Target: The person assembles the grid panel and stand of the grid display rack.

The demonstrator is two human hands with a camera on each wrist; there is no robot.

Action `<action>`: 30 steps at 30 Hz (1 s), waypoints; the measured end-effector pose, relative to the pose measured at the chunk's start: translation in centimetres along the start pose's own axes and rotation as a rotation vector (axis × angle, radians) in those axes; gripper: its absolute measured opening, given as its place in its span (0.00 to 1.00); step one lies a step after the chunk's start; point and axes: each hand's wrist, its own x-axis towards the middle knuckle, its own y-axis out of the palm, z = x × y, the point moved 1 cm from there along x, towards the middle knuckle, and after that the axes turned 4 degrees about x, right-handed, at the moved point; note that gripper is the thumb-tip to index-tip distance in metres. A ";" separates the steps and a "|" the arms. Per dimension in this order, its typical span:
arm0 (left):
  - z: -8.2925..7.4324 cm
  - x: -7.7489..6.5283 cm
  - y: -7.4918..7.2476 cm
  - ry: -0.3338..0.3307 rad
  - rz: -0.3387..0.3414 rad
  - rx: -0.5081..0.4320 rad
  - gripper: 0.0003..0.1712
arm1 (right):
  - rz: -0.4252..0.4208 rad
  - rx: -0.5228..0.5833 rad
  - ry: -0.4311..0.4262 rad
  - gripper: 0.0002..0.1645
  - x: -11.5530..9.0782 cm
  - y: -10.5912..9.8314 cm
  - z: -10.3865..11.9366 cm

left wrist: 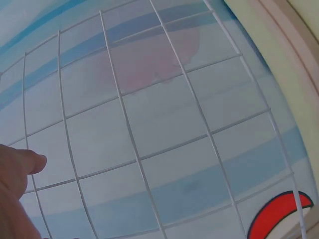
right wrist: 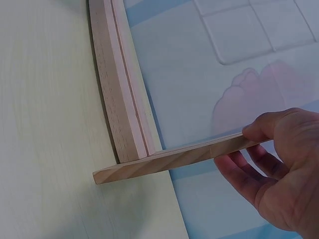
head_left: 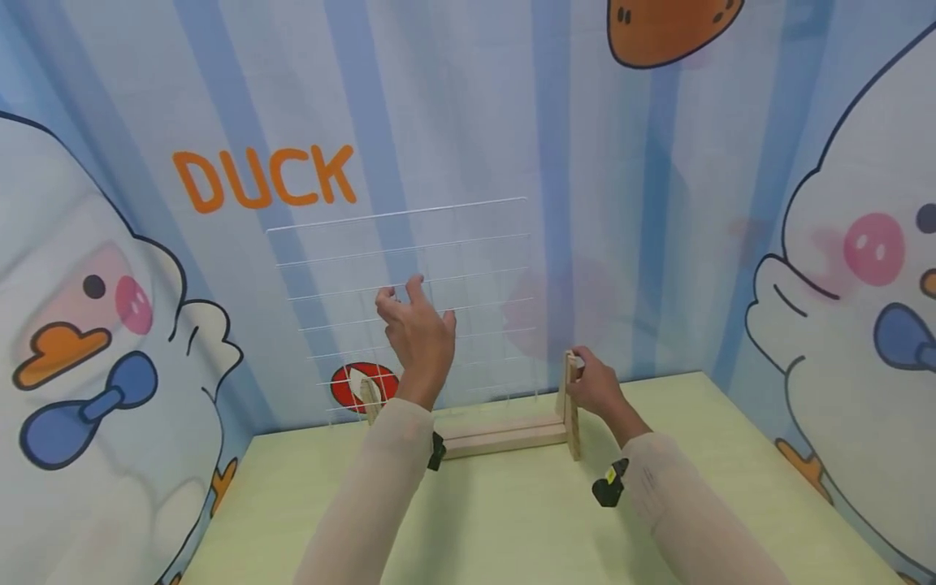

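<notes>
My left hand [head_left: 422, 341] is raised at the middle of a white wire grid panel [head_left: 398, 214], fingers bent at its wires. In the left wrist view the thumb [left wrist: 35, 163] lies over a wire of the grid. The panel stands upright behind a wooden stand [head_left: 504, 439], which rests on the table. With thumb and fingers, my right hand [head_left: 595, 383] pinches the upper part of the stand's right upright [right wrist: 154, 166]. The stand's left upright [head_left: 370, 400] is partly hidden by my left forearm. One rounded corner of the grid [right wrist: 224, 63] shows beyond the stand in the right wrist view.
A pale yellow table [head_left: 512, 520] carries the stand near its back edge. Behind hangs a blue striped cloth [head_left: 468, 97] with printed ducks and orange lettering. Black wrist devices [head_left: 608, 485] sit at both cuffs.
</notes>
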 end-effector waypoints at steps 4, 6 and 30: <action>-1.7 0.6 0.3 0.027 -0.015 -0.019 0.38 | -0.007 0.007 0.008 0.41 0.0 0.0 -0.1; -2.7 0.8 0.5 0.031 -0.022 -0.032 0.38 | -0.012 0.009 0.008 0.41 0.0 0.0 -0.1; -7.7 1.9 1.2 0.085 -0.048 -0.053 0.36 | -0.049 0.025 -0.022 0.38 0.1 0.3 -0.7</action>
